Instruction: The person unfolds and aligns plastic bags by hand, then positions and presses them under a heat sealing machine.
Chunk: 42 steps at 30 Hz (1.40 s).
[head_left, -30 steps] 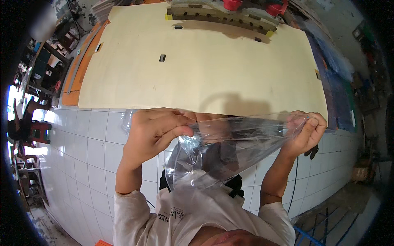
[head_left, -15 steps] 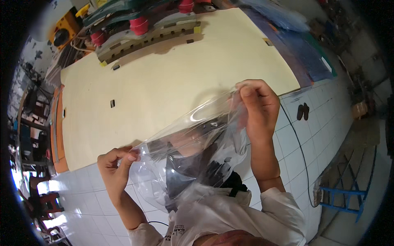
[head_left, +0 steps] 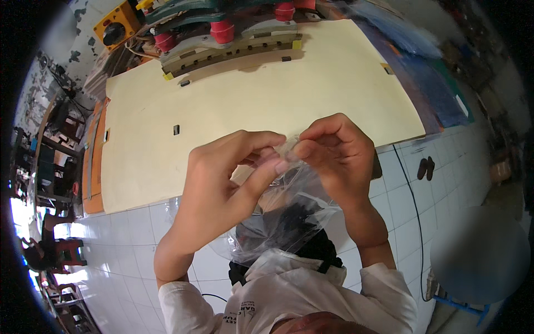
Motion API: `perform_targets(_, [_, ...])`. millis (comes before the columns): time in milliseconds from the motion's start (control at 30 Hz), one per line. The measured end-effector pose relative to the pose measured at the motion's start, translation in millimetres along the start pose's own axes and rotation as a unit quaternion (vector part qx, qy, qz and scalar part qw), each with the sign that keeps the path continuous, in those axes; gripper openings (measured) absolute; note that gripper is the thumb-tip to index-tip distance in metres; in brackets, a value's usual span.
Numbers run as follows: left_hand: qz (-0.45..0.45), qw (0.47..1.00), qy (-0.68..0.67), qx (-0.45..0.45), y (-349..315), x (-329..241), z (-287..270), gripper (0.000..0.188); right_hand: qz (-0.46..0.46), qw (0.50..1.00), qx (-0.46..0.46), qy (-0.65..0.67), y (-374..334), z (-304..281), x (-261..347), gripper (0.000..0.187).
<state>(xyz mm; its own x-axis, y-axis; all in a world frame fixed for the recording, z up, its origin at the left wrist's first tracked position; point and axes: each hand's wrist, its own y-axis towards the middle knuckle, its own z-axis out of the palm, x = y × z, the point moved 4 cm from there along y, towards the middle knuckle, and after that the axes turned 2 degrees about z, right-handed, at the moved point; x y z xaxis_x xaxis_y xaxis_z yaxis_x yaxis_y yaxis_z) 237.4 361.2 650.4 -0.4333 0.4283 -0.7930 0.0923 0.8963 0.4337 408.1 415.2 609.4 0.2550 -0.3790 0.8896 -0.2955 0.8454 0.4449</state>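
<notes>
A sheet of clear, glossy plastic film (head_left: 278,222) hangs in front of my body, its upper edge gathered between my hands over the near edge of the table. My left hand (head_left: 222,181) curls around the bunched film, thumb and fingers nearly meeting on it. Close beside it, my right hand (head_left: 342,161) pinches the same edge between thumb and forefinger. The lower part of the film drapes in loose folds and lets my dark clothing show through. Whether it is a single sheet or a bag, I cannot tell.
A pale yellow board (head_left: 239,106) covers the table, with small black blocks (head_left: 176,129) on it. At the back stands a green press with red cylinders (head_left: 222,32) and a metal bar (head_left: 233,55). Blue plastic sheets (head_left: 428,83) lie right; a black cable (head_left: 411,195) crosses the tiled floor.
My left hand has come up and right to meet my right hand. The film, stretched between the hands before, is now bunched at its top edge. The view has shifted slightly.
</notes>
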Motion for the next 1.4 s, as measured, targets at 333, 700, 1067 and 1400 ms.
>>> perform_targets(333, [-0.122,0.977,-0.167,-0.053,4,31,0,0.01,-0.02,0.995,0.032,-0.098,2,-5,-2,0.019])
perform_targets(700, [-0.101,0.987,-0.108,-0.063,1,35,1,0.01,-0.103,0.965,-0.019,-0.242,8,8,7,0.014])
perform_targets(1067, [0.121,0.967,0.134,-0.18,-5,15,2,0.003,-0.097,0.948,0.026,-0.303,-4,2,25,0.021])
perform_targets(1400, [0.224,0.909,0.222,-0.273,-14,-1,-22,0.011,0.015,0.948,-0.242,-0.204,-76,-124,-25,0.036])
